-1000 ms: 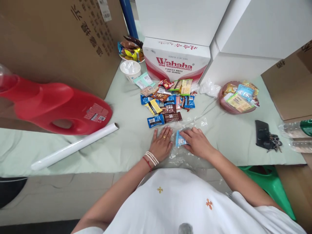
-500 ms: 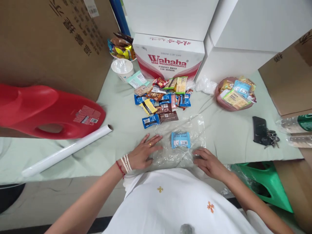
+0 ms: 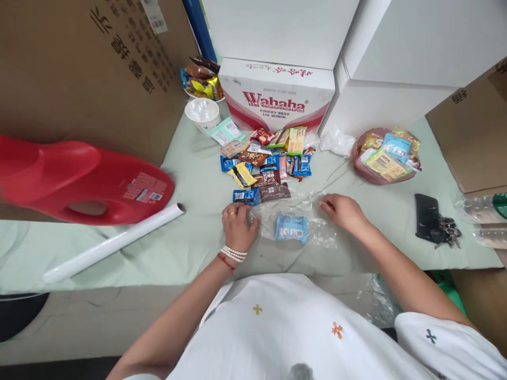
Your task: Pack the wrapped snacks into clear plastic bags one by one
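A light blue snack packet [image 3: 291,227] lies at the table's front middle, amid a crumpled clear plastic bag [image 3: 321,232]. Whether the packet is inside the plastic or only on it I cannot tell. My left hand [image 3: 239,228] is at the bag's left side, fingers curled down and thumb toward the plastic. At the upper right of the bag, my right hand [image 3: 343,212] has its fingers pinched together on the film. Just beyond my left fingers are a dark blue packet [image 3: 246,197] and a brown packet [image 3: 274,192], part of a pile of small wrapped snacks.
Behind the pile stand a Wahaha carton [image 3: 276,97], a white paper cup [image 3: 202,115] and a tub of snacks. A pink bowl [image 3: 370,171] of snacks, a black pouch with keys [image 3: 426,212] and plastic bottles sit right. Left are a red jug [image 3: 91,177] and white roll [image 3: 114,244].
Both hands have moved away from me, and my right fingers have closed on the film. The plastic's near edge has risen toward the packet and the sheet is more bunched.
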A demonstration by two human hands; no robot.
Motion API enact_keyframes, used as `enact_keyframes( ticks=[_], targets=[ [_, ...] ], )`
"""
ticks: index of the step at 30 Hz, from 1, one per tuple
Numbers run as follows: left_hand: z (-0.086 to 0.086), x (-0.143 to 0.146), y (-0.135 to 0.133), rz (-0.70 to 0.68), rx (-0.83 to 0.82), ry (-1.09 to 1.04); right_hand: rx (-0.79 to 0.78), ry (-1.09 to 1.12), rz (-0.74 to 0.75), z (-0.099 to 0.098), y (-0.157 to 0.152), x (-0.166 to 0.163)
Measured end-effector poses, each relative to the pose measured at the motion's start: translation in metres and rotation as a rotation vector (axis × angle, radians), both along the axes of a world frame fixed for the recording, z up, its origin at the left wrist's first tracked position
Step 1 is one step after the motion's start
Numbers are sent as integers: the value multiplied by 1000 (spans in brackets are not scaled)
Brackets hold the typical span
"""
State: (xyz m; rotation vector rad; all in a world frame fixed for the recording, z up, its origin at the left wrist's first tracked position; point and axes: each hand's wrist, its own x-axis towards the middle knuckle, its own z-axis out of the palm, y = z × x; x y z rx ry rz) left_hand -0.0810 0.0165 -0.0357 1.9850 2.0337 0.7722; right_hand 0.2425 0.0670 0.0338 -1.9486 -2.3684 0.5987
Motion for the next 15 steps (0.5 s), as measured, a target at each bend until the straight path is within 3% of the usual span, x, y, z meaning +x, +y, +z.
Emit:
enact_keyframes(
  ticks=[3,5,8,11,15],
  targets=[
    [5,9,-9,105,77,52,185,-27,93,0,19,-21],
    [11,13,-18,61,133,87,188,-21,185,-8,30,-38],
    [18,20,-28,-271,123,134,93,-60,186,-22,45,-60],
    [22,30,-29,-589,-12,196,-49,-50,155,-26,55,-68],
    [19,41,-25,-629,-132,250,-111,220,243,-7,40,-59]
  ],
)
